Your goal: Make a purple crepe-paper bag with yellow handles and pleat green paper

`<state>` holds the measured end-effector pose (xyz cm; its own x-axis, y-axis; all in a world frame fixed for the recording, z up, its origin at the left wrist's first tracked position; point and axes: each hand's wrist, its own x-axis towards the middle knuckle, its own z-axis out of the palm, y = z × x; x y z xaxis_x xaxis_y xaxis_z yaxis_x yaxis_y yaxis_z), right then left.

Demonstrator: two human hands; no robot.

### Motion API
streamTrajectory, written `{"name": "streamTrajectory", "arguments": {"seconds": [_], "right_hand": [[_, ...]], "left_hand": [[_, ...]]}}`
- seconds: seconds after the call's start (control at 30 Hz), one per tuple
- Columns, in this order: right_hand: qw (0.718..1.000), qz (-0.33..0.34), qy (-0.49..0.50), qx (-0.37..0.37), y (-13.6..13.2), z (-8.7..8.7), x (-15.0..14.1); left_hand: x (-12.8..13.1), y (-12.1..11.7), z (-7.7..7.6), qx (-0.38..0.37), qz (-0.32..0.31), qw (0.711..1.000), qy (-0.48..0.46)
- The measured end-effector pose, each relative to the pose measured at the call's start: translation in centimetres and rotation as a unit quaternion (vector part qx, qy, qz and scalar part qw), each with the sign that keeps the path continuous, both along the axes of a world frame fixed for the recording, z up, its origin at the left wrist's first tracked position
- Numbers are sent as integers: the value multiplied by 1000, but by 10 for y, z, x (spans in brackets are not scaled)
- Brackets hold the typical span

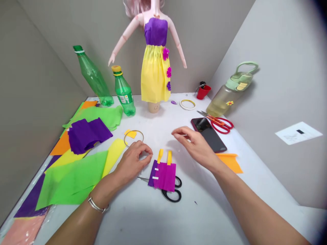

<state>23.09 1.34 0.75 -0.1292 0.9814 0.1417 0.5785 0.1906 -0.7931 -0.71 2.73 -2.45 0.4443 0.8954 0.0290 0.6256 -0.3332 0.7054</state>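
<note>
A small magenta and purple fabric piece (166,176) with two yellow straps lies on the table in front of me. Two short white strips stick to its purple left margin. Black-handled scissors (171,196) lie partly beneath it. Beside its upper left corner is my left hand (134,159), thumb and forefinger pinched together; whatever is between them is too small to make out. A thin gold-coloured ring (124,139) lies just behind that hand. My right hand (192,144) hovers above the table, right of the straps, its fingertips closed; their content cannot be made out.
A doll in a yellow skirt (154,75) stands at the back. Green bottles (124,93) and coloured fabric sheets (74,177) are left. Rightward are a tape roll (187,108), phone (211,136), red-handled scissors (221,124), drinking bottle (222,98) and orange fabric (230,162).
</note>
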Motion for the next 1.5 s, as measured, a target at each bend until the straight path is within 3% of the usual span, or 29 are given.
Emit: {"name": "streamTrajectory", "arguments": {"seconds": [0.1,0.3,0.47,0.63,0.83,1.07,1.27,1.5], "right_hand": [[995,-9,-31,-99,-6,5,13],[965,89,-147,-200,-26,3,15],[960,116,-50,-251,-29,-2,14],[936,146,83,-311,-19,-13,16],[938,150,134,-283,-19,-7,12],[935,112,257,-219,-23,-8,2],[931,64,294,-205,-22,-18,-6],[935,28,301,-187,-22,-16,-6]], "left_hand": [[-2,-2,3,-10,-14,1000,23],[3,-13,7,-34,-16,999,25],[12,-19,3,-65,-7,997,-30],[14,-13,-1,-147,-4,978,-148],[13,-11,5,-243,16,919,-311],[22,-21,10,-282,60,853,-435],[26,-23,8,-305,62,830,-463],[26,-24,6,-311,72,822,-471]]}}
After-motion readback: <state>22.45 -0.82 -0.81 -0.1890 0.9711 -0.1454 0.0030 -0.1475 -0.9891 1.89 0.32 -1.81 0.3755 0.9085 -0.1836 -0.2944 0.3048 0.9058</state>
